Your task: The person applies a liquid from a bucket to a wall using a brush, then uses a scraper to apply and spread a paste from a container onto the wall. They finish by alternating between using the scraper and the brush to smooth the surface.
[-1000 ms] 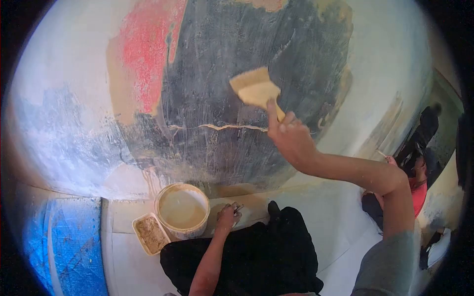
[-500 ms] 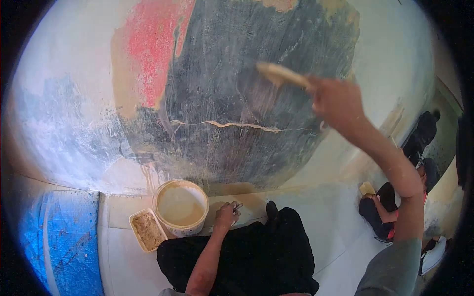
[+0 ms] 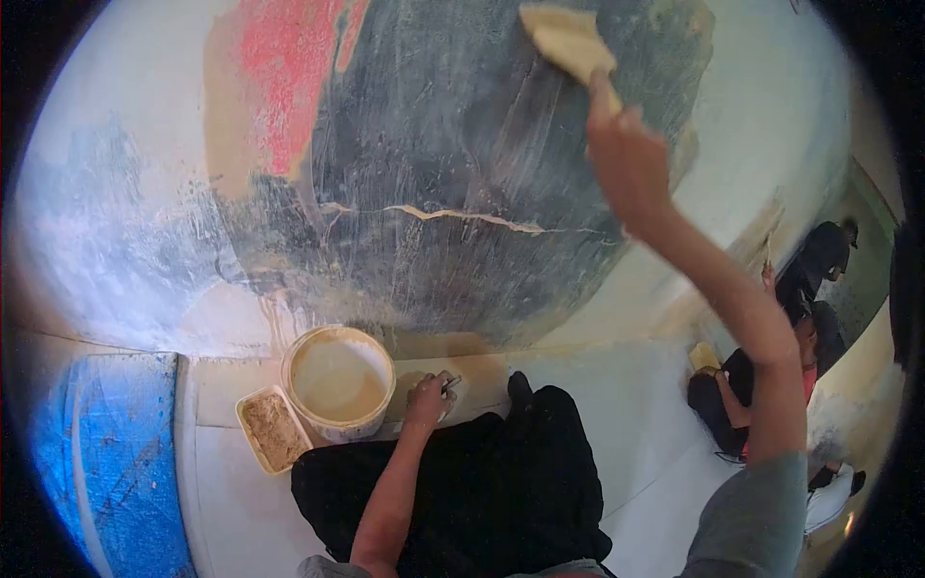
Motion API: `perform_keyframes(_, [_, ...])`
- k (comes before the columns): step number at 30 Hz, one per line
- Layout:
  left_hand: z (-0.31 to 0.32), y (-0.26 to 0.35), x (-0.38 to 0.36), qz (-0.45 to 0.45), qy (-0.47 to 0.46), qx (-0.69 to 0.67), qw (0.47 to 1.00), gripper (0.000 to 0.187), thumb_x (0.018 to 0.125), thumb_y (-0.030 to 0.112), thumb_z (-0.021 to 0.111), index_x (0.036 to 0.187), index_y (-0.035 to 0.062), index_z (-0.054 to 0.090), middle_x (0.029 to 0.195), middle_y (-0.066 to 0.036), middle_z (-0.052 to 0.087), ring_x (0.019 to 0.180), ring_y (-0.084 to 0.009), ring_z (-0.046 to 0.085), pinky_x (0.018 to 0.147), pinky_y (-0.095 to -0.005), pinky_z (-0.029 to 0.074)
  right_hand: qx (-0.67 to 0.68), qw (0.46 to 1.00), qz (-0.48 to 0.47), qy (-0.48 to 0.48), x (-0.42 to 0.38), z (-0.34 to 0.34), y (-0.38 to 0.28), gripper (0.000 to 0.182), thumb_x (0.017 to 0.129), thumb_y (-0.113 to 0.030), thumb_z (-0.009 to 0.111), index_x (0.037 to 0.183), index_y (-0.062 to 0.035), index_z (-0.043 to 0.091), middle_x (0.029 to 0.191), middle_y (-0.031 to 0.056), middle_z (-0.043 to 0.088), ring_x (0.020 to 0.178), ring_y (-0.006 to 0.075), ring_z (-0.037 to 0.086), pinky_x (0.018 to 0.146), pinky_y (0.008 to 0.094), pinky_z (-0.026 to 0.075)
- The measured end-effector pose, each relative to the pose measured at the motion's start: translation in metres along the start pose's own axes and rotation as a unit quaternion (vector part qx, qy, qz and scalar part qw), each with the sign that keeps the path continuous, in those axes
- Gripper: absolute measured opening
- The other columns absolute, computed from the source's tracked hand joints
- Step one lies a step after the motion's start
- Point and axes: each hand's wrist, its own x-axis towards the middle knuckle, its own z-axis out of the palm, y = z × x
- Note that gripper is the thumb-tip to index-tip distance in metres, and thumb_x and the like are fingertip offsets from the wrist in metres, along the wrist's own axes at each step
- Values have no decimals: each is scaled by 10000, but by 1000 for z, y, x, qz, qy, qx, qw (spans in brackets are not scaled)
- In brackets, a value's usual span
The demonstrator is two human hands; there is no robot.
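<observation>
My right hand (image 3: 628, 159) is raised in front of the wall, closed around the handle of what looks like a wide flat brush (image 3: 568, 40). Its flared tan head lies against or close to the dark patch (image 3: 453, 125) of the wall; contact is hard to tell. A pale, jagged crack (image 3: 462, 215) runs across that patch below. Low down, my left hand (image 3: 427, 400) is closed on a small thin object (image 3: 450, 383), dark and partly metallic, mostly hidden by the fingers. Left of that hand stands a bucket (image 3: 340, 424) of cloudy beige liquid.
A tray (image 3: 252, 445) of brown, paste-like material touches the bucket's left side. A blue covered block (image 3: 130, 462) stands at far left. My black-clothed legs (image 3: 462, 482) are folded below. Other people (image 3: 737, 390) work along the wall at right, one with a yellowish block (image 3: 705, 358).
My right hand has swung the brush up the wall, turning its broad face into view. The left hand keeps its hold low down. The whole view has shifted slightly.
</observation>
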Motion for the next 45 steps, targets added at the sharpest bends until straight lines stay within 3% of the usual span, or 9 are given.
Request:
perform_keyframes(8, [1,-4,-3,9,31,7,999,265,775,195,606,1031,134,577,933,-143,586,893,-335,593,752,-468,468,31,977,-126,-170,-120,-33,-41,573,764,-110,598,1317,-37,466,628,58,524,520,119,602,379,227,453])
perform_keyframes(13, [3,-6,-1,3,21,-5,1000,272,771,199,606,1034,135,575,925,-143,582,895,-336,593,749,-469,470,258,901,-129,-324,-117,-36,-12,557,723,-144,600,1273,-131,509,667,128,596,533,295,610,478,408,484])
perform_keyframes(16, [5,-7,-2,11,24,6,1000,274,769,203,608,1033,137,576,925,-143,582,901,-338,592,756,-471,471,232,872,-132,-410,-84,-34,9,459,730,-151,583,1189,-166,577,673,146,625,597,306,632,531,443,498])
perform_keyframes(22, [0,0,-3,-17,11,4,1000,264,767,198,606,1022,133,575,929,-141,582,897,-337,591,758,-477,467,162,939,-46,-301,-4,-40,58,443,728,-168,543,1157,-239,628,781,147,658,734,333,643,674,431,523])
perform_keyframes(26, [5,-3,0,-2,1,12,1000,263,770,195,606,1023,134,572,932,-136,582,901,-333,590,763,-480,464,55,992,18,-111,35,-19,102,421,745,-215,541,1154,-270,627,798,151,656,740,336,640,691,450,519])
perform_keyframes(31, [0,2,-2,-15,-7,10,1000,267,776,197,606,1033,131,572,945,-136,585,932,-325,584,787,-472,456,17,996,83,20,88,-30,110,451,779,-122,547,1225,-60,557,660,122,625,566,250,609,516,375,469])
perform_keyframes(36, [0,-2,-1,-20,-15,11,1000,279,778,203,611,1043,123,576,963,-138,588,939,-327,582,794,-461,456,35,996,33,-78,47,43,73,538,792,-187,570,1315,-122,460,759,187,636,683,335,647,619,436,526])
perform_keyframes(40, [-2,-1,-4,-17,-6,15,1000,281,775,202,614,1040,118,579,957,-145,586,927,-331,585,783,-456,463,5,1000,-18,-18,-18,6,1,417,801,-105,550,1200,18,534,589,86,557,491,162,604,367,253,460])
perform_keyframes(45, [-1,-3,-5,-9,7,29,1000,298,765,200,624,1046,110,584,945,-150,584,923,-335,585,761,-456,470,-79,990,-92,-76,-97,-12,-52,515,761,-104,575,1263,-5,512,575,-15,456,450,55,486,351,192,400])
